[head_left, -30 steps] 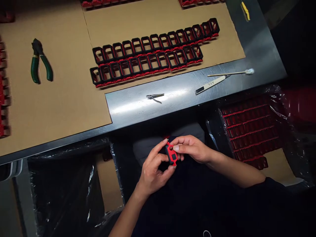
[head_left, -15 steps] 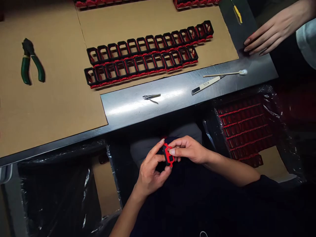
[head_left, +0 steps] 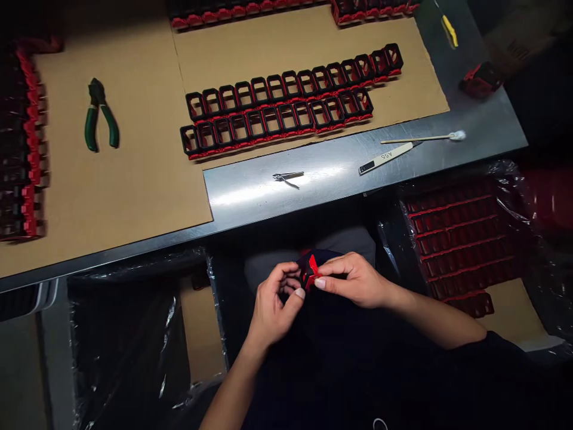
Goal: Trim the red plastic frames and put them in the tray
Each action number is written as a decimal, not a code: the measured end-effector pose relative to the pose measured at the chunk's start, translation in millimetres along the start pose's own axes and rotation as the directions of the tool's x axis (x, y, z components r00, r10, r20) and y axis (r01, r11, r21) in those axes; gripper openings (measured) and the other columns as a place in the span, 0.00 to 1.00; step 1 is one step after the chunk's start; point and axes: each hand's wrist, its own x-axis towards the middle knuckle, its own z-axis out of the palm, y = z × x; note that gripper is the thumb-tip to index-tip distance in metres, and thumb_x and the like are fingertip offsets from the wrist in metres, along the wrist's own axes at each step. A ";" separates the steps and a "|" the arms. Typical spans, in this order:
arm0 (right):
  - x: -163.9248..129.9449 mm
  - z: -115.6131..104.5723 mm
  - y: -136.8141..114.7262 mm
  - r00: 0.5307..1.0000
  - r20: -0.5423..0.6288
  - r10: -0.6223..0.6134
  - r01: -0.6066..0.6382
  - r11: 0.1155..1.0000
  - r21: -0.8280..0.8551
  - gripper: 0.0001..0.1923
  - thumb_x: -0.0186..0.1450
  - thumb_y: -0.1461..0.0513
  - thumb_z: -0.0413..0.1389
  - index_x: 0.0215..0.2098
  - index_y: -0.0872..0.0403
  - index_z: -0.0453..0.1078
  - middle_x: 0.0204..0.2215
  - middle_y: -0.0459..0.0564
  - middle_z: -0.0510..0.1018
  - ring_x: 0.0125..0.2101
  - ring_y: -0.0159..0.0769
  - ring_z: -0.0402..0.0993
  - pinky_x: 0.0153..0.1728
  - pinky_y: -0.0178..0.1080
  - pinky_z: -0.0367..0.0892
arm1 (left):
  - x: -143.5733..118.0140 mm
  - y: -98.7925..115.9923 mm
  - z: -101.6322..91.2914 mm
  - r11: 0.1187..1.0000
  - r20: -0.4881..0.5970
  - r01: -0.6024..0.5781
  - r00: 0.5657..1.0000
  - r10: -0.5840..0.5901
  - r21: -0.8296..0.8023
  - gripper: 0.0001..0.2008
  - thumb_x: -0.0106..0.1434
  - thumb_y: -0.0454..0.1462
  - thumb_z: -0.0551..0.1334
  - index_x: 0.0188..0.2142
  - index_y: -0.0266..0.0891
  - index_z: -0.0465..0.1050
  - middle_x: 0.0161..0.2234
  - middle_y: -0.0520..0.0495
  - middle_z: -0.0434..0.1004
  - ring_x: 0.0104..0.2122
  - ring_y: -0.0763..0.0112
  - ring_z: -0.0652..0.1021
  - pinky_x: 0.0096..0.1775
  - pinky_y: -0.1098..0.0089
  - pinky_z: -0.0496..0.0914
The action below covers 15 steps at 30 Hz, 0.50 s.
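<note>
Fingers of both your hands pinch one small red-and-black part (head_left: 310, 273) over your lap, below the bench edge; your left hand (head_left: 274, 307) closes on its left side, thumb and fingertips curled in; your right hand (head_left: 353, 280) clamps its right side. Up on the cardboard (head_left: 134, 179) sit two rows of frames (head_left: 286, 101); green pliers (head_left: 101, 116) lie well to the left; tweezers (head_left: 287, 177), a swab (head_left: 423, 138) and a white strip (head_left: 385, 157) rest on the bare metal bench (head_left: 322, 170).

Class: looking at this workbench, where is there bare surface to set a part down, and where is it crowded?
Bare brown cardboard lies between the green-handled pliers and the table's front edge. Bare steel lies between the small metal tweezers and the white blade. The two rows of red-and-black frames are crowded.
</note>
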 end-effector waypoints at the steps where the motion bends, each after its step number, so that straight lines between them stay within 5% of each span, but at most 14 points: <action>1: -0.1 0.0 0.4 0.998 0.002 -0.060 0.060 0.996 -0.064 0.11 0.70 0.57 0.59 0.42 0.53 0.82 0.36 0.50 0.84 0.35 0.37 0.80 0.39 0.36 0.73 | 0.4 2.5 0.0 0.999 0.037 0.041 0.998 -0.041 -0.007 0.16 0.64 0.40 0.60 0.51 0.39 0.69 0.38 0.43 0.79 0.31 0.69 0.80 0.33 0.69 0.77; 8: 1.5 -0.1 2.4 0.920 0.055 -0.388 0.383 0.862 -0.332 0.10 0.72 0.63 0.57 0.46 0.51 0.81 0.41 0.53 0.84 0.39 0.39 0.81 0.43 0.39 0.75 | 3.5 17.4 3.2 0.994 0.042 0.105 0.994 -0.104 -0.009 0.25 0.58 0.40 0.65 0.54 0.39 0.66 0.41 0.43 0.79 0.33 0.69 0.79 0.33 0.69 0.77; 15: 0.5 -0.2 7.4 0.886 0.070 -0.459 0.433 0.761 -0.483 0.11 0.72 0.63 0.56 0.46 0.52 0.81 0.42 0.55 0.83 0.39 0.40 0.81 0.41 0.40 0.77 | 3.1 13.8 8.1 0.999 -0.048 0.023 0.999 -0.021 0.045 0.31 0.56 0.47 0.70 0.56 0.40 0.65 0.45 0.41 0.79 0.41 0.62 0.81 0.39 0.65 0.79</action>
